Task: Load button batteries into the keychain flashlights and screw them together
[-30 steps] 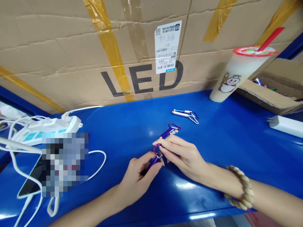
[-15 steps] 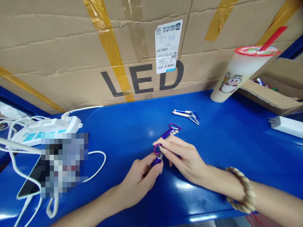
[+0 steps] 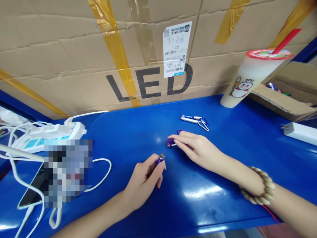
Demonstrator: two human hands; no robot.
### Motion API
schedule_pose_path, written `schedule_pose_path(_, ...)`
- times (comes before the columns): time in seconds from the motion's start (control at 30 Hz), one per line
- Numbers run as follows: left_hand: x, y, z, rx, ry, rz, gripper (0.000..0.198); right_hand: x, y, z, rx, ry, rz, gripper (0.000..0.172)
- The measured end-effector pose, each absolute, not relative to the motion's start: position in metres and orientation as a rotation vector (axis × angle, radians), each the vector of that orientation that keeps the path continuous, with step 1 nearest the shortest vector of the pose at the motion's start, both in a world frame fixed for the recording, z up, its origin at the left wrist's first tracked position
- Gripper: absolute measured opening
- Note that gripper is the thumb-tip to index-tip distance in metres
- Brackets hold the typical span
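Observation:
My left hand is closed around the barrel of a small purple keychain flashlight, its silver end pointing up out of the fist. Pinched in the fingers of my right hand is a purple carabiner clip, low over the table. It overlaps another small purple flashlight that lies mostly hidden under that hand; a second purple loop peeks out above the fingers. Beyond my right hand, a blue keychain flashlight and a silver one lie side by side with their clips.
A large cardboard box walls off the back of the blue table. At the right stand a drink cup with a straw, an open carton and a white plug adapter. White cables and a power strip fill the left.
My right hand has moved up and away from my left, carrying the purple clip off the flashlight. It now covers the button cells and second purple flashlight. My left hand has drawn slightly back.

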State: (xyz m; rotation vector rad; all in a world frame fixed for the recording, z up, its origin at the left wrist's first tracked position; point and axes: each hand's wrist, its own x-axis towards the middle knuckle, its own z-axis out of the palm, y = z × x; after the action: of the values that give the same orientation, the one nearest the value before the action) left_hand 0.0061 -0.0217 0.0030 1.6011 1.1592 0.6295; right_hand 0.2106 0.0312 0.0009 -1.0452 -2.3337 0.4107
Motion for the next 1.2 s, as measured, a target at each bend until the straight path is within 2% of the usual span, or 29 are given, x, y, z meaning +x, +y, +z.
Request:
schedule_pose_path(0.33,0.005,-0.019,-0.001,1.829,1.257,0.676,0.027,0.211,0.029,0.003,-1.076,-2.45,0.261,0.022)
schedule_pose_path(0.43,0.003,-0.021,-0.004,1.96,1.261,0.715,0.024,0.204,0.024,0.005,-1.057,-2.261,0.425,0.019)
schedule_pose_path(0.57,0.002,-0.024,-0.009,2.191,1.235,0.823,0.019,0.19,0.012,0.008,-0.958,-1.94,0.912,0.017)
schedule_pose_path(0.7,0.004,-0.024,-0.01,2.264,1.236,0.919,0.019,0.182,0.005,0.004,-1.01,-1.809,1.044,0.013)
schedule_pose_path(0.83,0.007,-0.022,-0.006,2.125,1.222,0.941,0.022,0.179,0.003,-0.005,-1.021,-1.677,1.216,0.018)
schedule_pose_path(1.07,0.007,-0.019,-0.005,1.929,1.214,0.81,0.029,0.175,0.0,-0.007,-0.997,-1.579,1.206,0.016)
schedule_pose_path(1.2,0.009,-0.02,-0.002,1.743,1.182,0.702,0.04,0.176,-0.001,-0.005,-0.961,-1.618,1.15,0.013)
